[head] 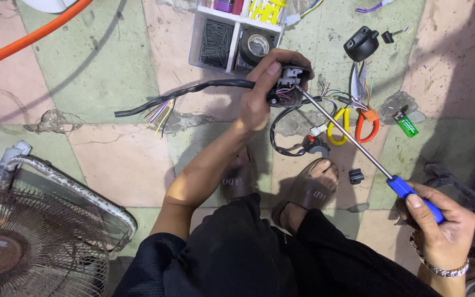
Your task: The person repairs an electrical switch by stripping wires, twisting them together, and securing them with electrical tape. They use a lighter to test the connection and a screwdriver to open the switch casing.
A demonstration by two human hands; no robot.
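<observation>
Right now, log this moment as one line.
left hand: grips black switch housing with wired cable | right hand: holds blue-handled screwdriver, tip at housing | floor: scissors, green lighter, tape roll

A worn floor (111, 159) of pink and green tiles, cracked and chipped, carries a rusty fan (34, 236) at lower left and an orange hose (23, 41) at upper left.

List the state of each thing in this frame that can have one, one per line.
Left hand: closed on the black switch housing, its wires exposed.
Right hand: closed on the blue-handled screwdriver, tip in the housing.
Black cable: sheath stripped, coloured wires splayed at its end.
White organiser box: open, holding screws and tape.
Scissors: lying shut on the floor.
Green lighter: lying flat.
Fan: blades still.
</observation>
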